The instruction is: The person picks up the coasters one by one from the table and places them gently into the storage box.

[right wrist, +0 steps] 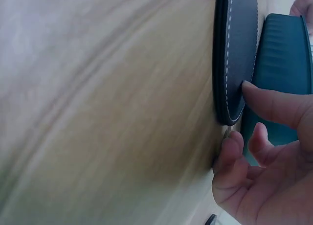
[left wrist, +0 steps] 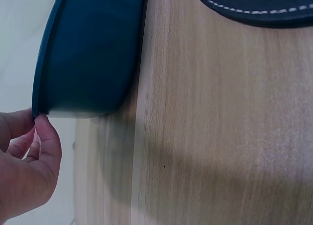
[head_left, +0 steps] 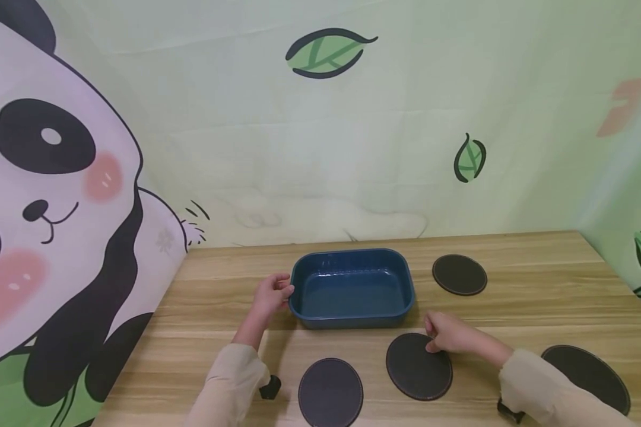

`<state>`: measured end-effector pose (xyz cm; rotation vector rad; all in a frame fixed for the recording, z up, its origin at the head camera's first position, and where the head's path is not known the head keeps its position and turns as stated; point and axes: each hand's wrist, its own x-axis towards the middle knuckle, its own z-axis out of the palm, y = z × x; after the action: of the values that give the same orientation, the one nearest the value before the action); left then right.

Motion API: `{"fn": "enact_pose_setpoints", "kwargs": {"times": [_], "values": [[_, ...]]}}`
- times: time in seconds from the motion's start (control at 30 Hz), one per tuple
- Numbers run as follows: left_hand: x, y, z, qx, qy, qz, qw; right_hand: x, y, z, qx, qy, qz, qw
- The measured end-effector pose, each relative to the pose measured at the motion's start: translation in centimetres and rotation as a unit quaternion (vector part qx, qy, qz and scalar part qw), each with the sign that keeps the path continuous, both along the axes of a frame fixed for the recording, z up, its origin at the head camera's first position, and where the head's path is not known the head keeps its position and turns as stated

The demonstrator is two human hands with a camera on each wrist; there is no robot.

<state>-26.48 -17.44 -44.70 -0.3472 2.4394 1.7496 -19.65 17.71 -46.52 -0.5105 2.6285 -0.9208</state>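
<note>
A deep blue rectangular baking dish (head_left: 352,322) stands near the back of the table. At its left end my left hand (head_left: 269,293) pinches the rim between thumb and fingertips, which the left wrist view shows at the dish's corner (left wrist: 83,63). In front of the dish's right end lies a round black coaster (head_left: 418,370) with pale edge stitching. My right hand (head_left: 451,333) grips that coaster's far right edge. Its thumb (right wrist: 269,101) presses on the top face, and the other fingers curl at the rim, close to the tabletop.
More black coasters lie around: one front centre (head_left: 331,392), one right of the dish (head_left: 459,274), and one at the right (head_left: 587,373), partly behind the right sleeve (head_left: 545,385). A printed cloth backdrop (head_left: 235,118) rises behind the wooden table (head_left: 203,338).
</note>
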Motion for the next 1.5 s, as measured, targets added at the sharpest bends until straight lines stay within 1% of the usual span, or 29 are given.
{"fn": "enact_pose_setpoints", "kwargs": {"times": [0.1,0.2,0.33,0.53,0.67,0.77,0.9,1.03,1.17,1.23,1.4,1.5], "values": [[-0.1,0.0,0.0,0.001,0.004,-0.001,1.0000,0.1,-0.1,0.0,0.007,-0.003,-0.012,1.000],[-0.1,0.0,-0.1,0.006,0.009,0.000,0.9999,0.1,-0.2,0.0,0.025,-0.011,-0.025,0.999],[-0.1,0.0,-0.1,0.009,0.013,0.001,0.9999,0.1,-0.5,0.1,0.047,-0.010,-0.033,0.998],[-0.1,0.0,-0.1,0.008,0.011,0.001,0.9999,0.1,-0.6,0.3,0.052,-0.010,-0.040,0.998],[-0.1,0.0,-0.1,0.008,0.007,0.003,0.9999,0.2,-0.6,0.3,0.046,-0.014,-0.036,0.998],[-0.1,0.0,-0.1,0.005,0.006,0.001,1.0000,0.3,-0.5,0.3,0.028,-0.027,-0.032,0.999],[-0.1,0.0,-0.2,0.003,0.005,-0.001,1.0000,0.4,-0.4,0.5,-0.008,-0.050,-0.029,0.998],[-0.1,0.0,-0.2,0.007,0.005,0.000,1.0000,0.5,-0.1,0.7,-0.053,-0.063,-0.010,0.997],[-0.1,0.0,-0.3,0.008,0.006,0.001,0.9999,0.4,0.3,0.9,-0.102,-0.082,0.020,0.991],[-0.1,0.0,-0.3,0.010,0.007,0.002,0.9999,0.3,0.5,1.0,-0.120,-0.102,0.027,0.987],[-0.1,0.0,-0.3,0.008,0.007,0.002,0.9999,0.2,0.8,1.2,-0.143,-0.156,0.025,0.977],[-0.1,0.0,-0.3,0.006,0.005,0.001,1.0000,0.3,0.8,1.5,-0.158,-0.178,0.028,0.971]]}}
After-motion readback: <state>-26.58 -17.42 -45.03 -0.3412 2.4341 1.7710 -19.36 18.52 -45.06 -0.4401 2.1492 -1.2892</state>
